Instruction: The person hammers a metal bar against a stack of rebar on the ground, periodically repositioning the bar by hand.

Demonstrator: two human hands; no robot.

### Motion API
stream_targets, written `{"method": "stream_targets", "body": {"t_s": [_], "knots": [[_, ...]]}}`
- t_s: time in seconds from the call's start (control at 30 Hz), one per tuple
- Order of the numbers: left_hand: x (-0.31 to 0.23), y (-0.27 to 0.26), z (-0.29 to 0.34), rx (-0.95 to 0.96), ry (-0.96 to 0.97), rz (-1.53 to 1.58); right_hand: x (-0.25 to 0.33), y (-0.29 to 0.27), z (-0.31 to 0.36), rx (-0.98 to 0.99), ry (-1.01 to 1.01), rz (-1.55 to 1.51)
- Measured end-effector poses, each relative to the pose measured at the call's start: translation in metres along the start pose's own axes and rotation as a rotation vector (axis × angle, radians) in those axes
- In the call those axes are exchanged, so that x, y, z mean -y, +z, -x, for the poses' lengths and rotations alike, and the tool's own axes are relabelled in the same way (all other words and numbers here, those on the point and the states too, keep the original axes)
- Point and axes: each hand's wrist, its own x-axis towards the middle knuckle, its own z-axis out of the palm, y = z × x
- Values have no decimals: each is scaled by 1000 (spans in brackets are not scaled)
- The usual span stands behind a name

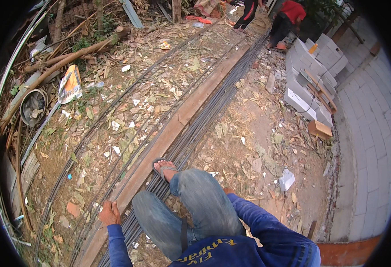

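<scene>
A long wooden plank (166, 138) runs diagonally over the ground, from the lower left toward the far right. My left hand (110, 213) is at its left edge, fingers curled over it. Along the plank's right side lies a bundle of long dark steel rods (206, 122), and several thinner rods (111, 107) stretch over the ground to its left. I am squatting over the bundle, with one sandalled foot (165, 169) on the rods and plank edge. Only a bit of my right hand (228, 190) shows beside my knee; its fingers are hidden.
White blocks (300, 104) are stacked on the right by a block wall (364, 120). A bucket (34, 107), a yellow-and-white sack (71, 84) and branches (66, 62) lie on the left. At the far end, a person in a red shirt (292, 13) bends down near another person (247, 13).
</scene>
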Motion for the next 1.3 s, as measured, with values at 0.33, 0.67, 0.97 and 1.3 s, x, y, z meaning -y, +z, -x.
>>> {"method": "stream_targets", "body": {"t_s": [0.33, 0.67, 0.97, 1.3], "knots": [[-3, 13, -13, -97, -84, 61, 0, 1, -9, -39, -108, 93], [-18, 78, -19, 88, 33, 155, 29, -12, 20, -2, -15, 175], [-2, 93, -22, 174, 16, 130, 4, 7, 7, -80, -51, 40], [-9, 89, -14, 143, 17, 139, -2, 19, -14, 5, -118, 219]]}}
